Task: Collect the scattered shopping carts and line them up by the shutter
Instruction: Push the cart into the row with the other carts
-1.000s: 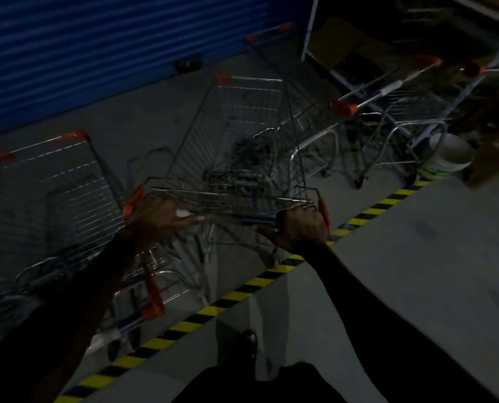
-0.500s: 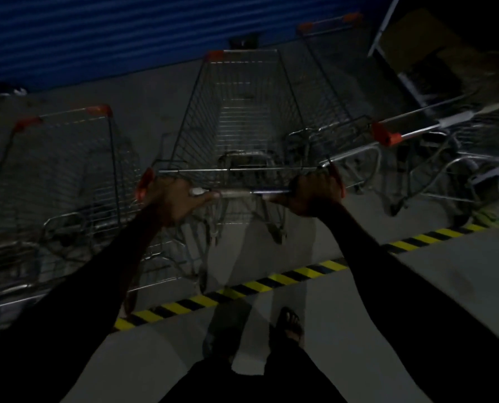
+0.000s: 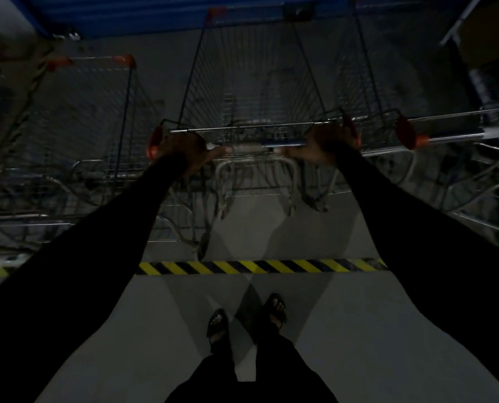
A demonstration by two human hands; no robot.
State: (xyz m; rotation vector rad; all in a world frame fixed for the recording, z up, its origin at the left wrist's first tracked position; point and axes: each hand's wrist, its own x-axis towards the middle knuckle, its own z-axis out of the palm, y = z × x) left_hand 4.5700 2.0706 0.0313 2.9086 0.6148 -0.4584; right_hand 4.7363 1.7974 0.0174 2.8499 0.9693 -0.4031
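Note:
A wire shopping cart [image 3: 251,82] with orange corner caps stands straight ahead, its front near the blue shutter [image 3: 155,13]. My left hand [image 3: 187,149] grips the left end of its handle bar [image 3: 254,146] and my right hand [image 3: 324,146] grips the right end. Another cart [image 3: 77,126] is parked on the left, side by side with mine. A third cart [image 3: 434,135] stands on the right, its handle close to my right hand.
A yellow-and-black striped floor line [image 3: 257,267] runs across just behind the cart wheels. My feet [image 3: 245,315] stand on the grey floor behind it. A dark shelf frame [image 3: 457,27] rises at the upper right.
The cart has swung round to face the shutter squarely and rolled forward between the left and right carts. Both hands have stayed on the handle.

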